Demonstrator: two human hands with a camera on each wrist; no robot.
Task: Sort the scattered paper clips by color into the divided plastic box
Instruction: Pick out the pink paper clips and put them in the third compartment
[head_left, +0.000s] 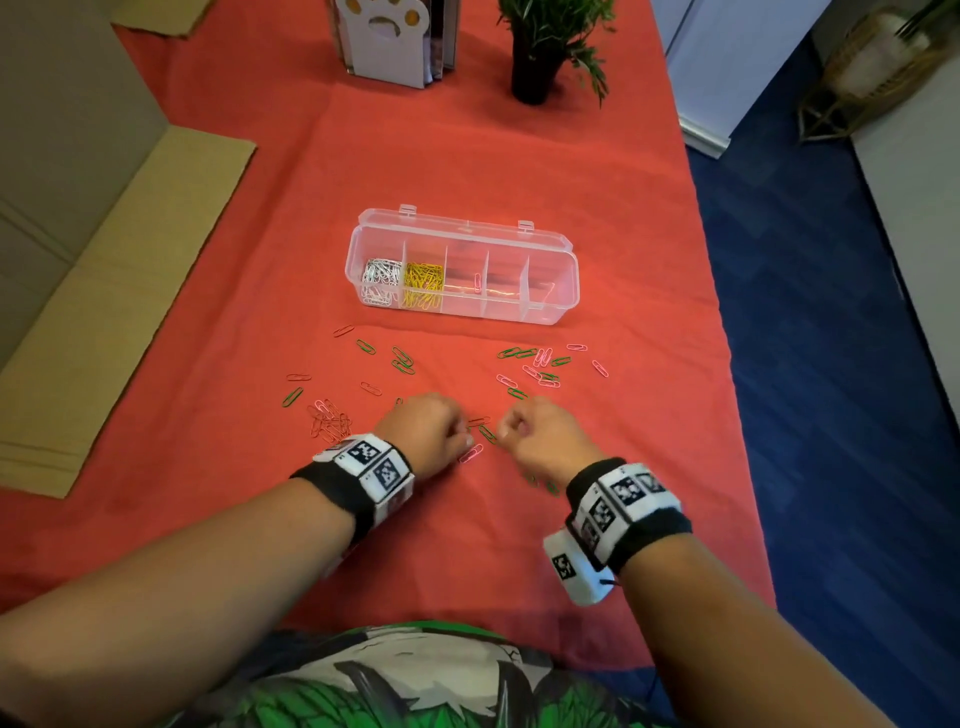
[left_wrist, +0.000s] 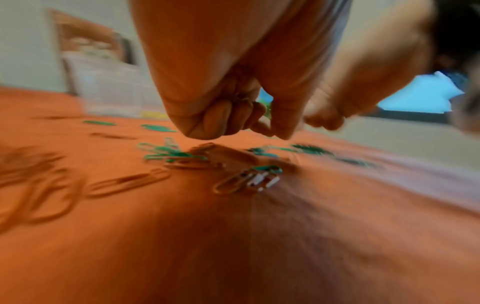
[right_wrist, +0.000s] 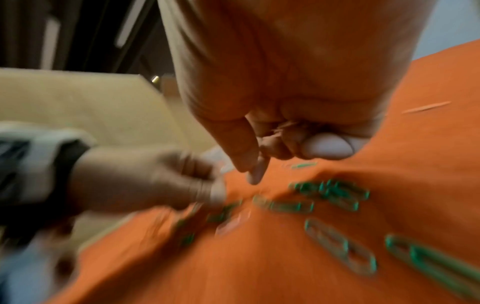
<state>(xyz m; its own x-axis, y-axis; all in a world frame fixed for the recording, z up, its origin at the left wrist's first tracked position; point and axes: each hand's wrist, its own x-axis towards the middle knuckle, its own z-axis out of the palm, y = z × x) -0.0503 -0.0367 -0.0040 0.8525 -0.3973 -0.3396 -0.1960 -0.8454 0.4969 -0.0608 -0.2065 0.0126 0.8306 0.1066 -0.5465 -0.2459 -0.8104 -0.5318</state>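
Paper clips of thin coloured wire, green (head_left: 403, 359), pink (head_left: 542, 357) and red (head_left: 329, 422), lie scattered on the red tablecloth (head_left: 597, 218) across the lower middle of the head view, below the box. Clear plastic divided box (head_left: 551, 314), lid open, sits at frame centre; leftmost compartment holds white clips (head_left: 381, 280), the next yellow clips (head_left: 423, 285), the middle one a single pink clip (head_left: 477, 280).

Left hand (head_left: 427, 427) and right hand (head_left: 540, 431) hover close together just over the clips at lower centre, both with fingers curled under. Left wrist view: fingers bunched and thumb against forefinger; blur hides whether a clip is pinched, cannot tell. Right wrist view: fingers curled in with something pale and crumpled-looking among them, forefinger tip pointing at the cloth; cannot tell.

Upper frame: dark potted plant (head_left: 535, 57), white paw-print card holder (head_left: 387, 39). Left edge: cardboard sheets (head_left: 104, 291).
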